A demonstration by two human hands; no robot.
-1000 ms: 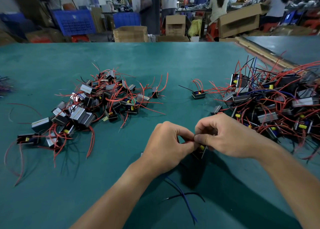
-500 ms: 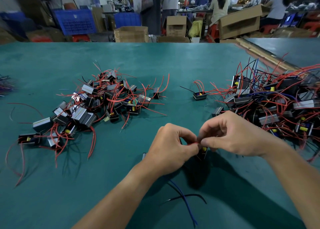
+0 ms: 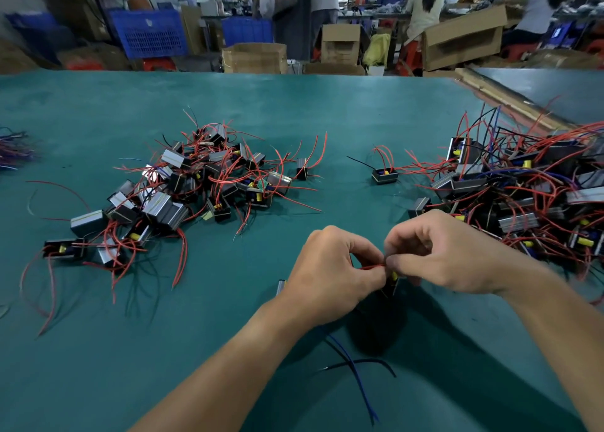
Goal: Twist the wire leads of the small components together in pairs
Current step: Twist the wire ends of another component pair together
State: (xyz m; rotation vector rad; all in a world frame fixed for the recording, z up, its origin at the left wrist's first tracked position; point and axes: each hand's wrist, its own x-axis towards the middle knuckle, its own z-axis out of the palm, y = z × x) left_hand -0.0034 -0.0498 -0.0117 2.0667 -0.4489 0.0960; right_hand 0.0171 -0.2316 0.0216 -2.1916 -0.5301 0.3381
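Left hand [image 3: 330, 268]: grip closed, thumb and forefinger pinching the red leads [image 3: 372, 266].
Right hand [image 3: 441, 255]: grip pinching the same red leads, its fingertips meeting the left hand's.
Component [image 3: 391, 281]: small black block with a yellow part, just below the meeting fingertips and partly hidden.
Counter [image 3: 294, 111]: green, under everything.
Loose wires [image 3: 353, 363]: one blue and one black, trailing out from under the hands.
Left pile [image 3: 183, 190]: components with red leads, well apart from the hands.
Right pile [image 3: 523, 196]: a bigger tangle near the right hand.

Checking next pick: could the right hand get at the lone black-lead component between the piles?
Probably yes: the component lies alone on bare table beyond the right hand, now pinching red wires.
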